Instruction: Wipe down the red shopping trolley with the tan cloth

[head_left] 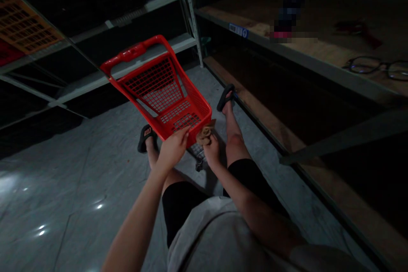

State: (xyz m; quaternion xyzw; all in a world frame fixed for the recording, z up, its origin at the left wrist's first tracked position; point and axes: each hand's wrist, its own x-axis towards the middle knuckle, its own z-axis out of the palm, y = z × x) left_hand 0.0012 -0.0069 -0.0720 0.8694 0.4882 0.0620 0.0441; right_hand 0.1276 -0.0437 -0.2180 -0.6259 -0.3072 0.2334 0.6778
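A small red plastic shopping cart (189, 83) stands on the floor between my feet, its handle on the far side. My left hand (174, 148) is closed on the cart's near rim, with the thumb lying along the edge. In my right hand (211, 149) is a crumpled brown cloth (205, 134), bunched against the near right corner of the basket. Part of the fingers of both hands is hidden from this angle. The cart's mesh basket shows no goods in it.
On the right runs a long wooden shelf (302, 46) with eyeglasses (365, 65) and a dark red object (366, 36) on it. Metal racking (165, 0) stands behind the cart. At the far left is an orange crate (28, 23). Grey tile floor (79, 187) lies to the left.
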